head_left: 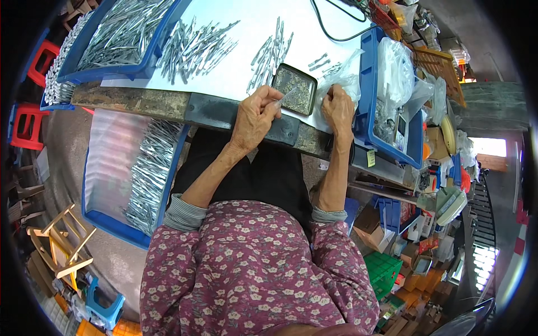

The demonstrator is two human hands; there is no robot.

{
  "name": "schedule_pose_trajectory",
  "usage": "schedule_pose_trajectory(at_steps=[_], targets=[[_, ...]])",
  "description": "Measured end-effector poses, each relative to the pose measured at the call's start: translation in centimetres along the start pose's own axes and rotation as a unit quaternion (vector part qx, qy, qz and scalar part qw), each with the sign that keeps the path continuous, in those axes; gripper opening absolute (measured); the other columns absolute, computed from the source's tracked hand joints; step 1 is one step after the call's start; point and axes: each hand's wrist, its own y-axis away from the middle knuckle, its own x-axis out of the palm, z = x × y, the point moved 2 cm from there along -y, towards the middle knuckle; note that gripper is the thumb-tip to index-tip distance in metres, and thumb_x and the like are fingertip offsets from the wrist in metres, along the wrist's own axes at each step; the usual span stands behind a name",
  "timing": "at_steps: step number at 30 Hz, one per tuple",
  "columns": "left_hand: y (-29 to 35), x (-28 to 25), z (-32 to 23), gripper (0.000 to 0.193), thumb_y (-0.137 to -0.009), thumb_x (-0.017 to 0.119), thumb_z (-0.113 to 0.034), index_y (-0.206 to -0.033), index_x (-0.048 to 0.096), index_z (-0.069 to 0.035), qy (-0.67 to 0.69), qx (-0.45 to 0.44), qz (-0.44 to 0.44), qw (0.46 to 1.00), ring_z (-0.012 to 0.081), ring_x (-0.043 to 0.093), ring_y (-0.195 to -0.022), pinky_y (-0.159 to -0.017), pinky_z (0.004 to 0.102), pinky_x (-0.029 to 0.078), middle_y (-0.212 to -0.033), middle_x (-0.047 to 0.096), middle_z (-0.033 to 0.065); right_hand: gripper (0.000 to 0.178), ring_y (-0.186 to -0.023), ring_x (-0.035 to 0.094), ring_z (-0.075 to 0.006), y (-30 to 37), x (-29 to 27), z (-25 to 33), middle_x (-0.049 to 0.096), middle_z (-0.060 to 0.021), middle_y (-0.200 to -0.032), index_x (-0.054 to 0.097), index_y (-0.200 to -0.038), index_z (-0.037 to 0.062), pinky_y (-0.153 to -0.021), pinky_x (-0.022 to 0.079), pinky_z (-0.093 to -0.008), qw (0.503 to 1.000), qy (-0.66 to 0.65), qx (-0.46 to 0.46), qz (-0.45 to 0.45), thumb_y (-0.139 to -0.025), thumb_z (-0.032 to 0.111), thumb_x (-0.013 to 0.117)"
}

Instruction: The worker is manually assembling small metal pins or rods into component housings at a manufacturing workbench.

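One thin clear piece (287,95), probably plastic, pokes out from the left hand (259,116) — thumb and index pinched nearly together on it, other fingers curled. Its far end sits over the shallow dark tray (313,95), just beyond the left fingertips, on the bench; small metallic bits cover the tray bottom, too fine to tell apart. Right hand (338,109) is just right of the tray, fingers bunched and pointing down, hardly any gap; can't tell if anything's gripped. Clear plastic bag (348,78) right behind the right fingers, maybe touching, contact unclear.

Past the left fingertips, on white sheeting (246,28): a narrow pile of metal strips (272,56), plus a wider heap (196,50) farther left. Few short pieces (319,60) beyond the tray, ahead of the right fingers. Blue bin (365,106) right of the right hand, clear bags inside. Another blue container (115,71) well left of the left fingers, full of strips. Lower left, below bench level — blue-rimmed tray (115,227), more strips along one side. Red stools (26,126) far left, green crate (383,273) low right.
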Motion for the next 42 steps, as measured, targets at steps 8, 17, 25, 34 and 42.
schedule_pose_trajectory(at_steps=[8, 17, 25, 34, 42], targets=[[0.2, -0.2, 0.1, 0.011, -0.083, 0.047, -0.005, -0.09, 0.053, 0.0, 0.003, 0.011, 0.004, 1.0, 0.0056, 0.048, -0.059, -0.054, 0.0219, 0.04, -0.063, 0.054, 0.0017, 0.012, -0.078, 0.055, -0.0351, -0.1, -1.8, 0.9, 0.055, -0.0186, -0.081, 0.051, -0.079, 0.0008, -0.064, 0.044, -0.045, 0.996, 0.038, -0.061, 0.051, -0.073, 0.011, 0.053], [0.1, -0.1, 0.0, 0.012, -0.082, 0.046, -0.003, -0.091, 0.053, 0.001, -0.008, 0.016, 0.009, 1.0, 0.0066, 0.049, -0.059, -0.055, 0.0224, 0.041, -0.063, 0.054, 0.0026, 0.017, -0.077, 0.057, -0.0363, -0.7, -1.2, 0.8, 0.056, -0.0212, -0.08, 0.053, -0.081, -0.0012, -0.065, 0.046, -0.0453, 0.987, 0.126, -0.037, 0.095, -0.073, 0.013, 0.05], [0.1, -0.2, 0.1, 0.012, -0.082, 0.046, -0.004, -0.091, 0.053, 0.002, -0.012, 0.026, 0.01, 1.0, 0.0075, 0.05, -0.06, -0.056, 0.0229, 0.041, -0.064, 0.054, 0.0035, 0.009, -0.068, 0.054, -0.0407, -0.1, -0.7, 0.4, 0.054, -0.0223, -0.07, 0.047, -0.073, -0.0027, -0.062, 0.042, -0.0469, 0.998, 0.013, -0.058, 0.029, -0.067, 0.003, 0.052], [0.1, 0.0, -0.3, 0.012, -0.083, 0.047, -0.004, -0.091, 0.053, 0.002, -0.031, 0.02, 0.011, 0.999, 0.0078, 0.05, -0.06, -0.056, 0.0234, 0.041, -0.064, 0.054, 0.0033, 0.008, -0.066, 0.055, -0.0384, -0.1, -0.7, 0.3, 0.055, -0.0212, -0.069, 0.05, -0.071, -0.0026, -0.059, 0.042, -0.0432, 0.995, -0.094, 0.003, 0.012, -0.069, 0.004, 0.054], [0.1, 0.0, -0.2, 0.013, -0.083, 0.046, -0.004, -0.091, 0.053, 0.002, -0.034, 0.019, 0.008, 0.999, 0.0072, 0.049, -0.059, -0.056, 0.0233, 0.041, -0.063, 0.054, 0.003, 0.008, -0.067, 0.055, -0.0393, 0.0, -0.3, 0.0, 0.056, -0.0213, -0.072, 0.05, -0.075, -0.002, -0.059, 0.042, -0.0447, 0.997, -0.07, -0.012, 0.012, -0.071, 0.005, 0.053]])
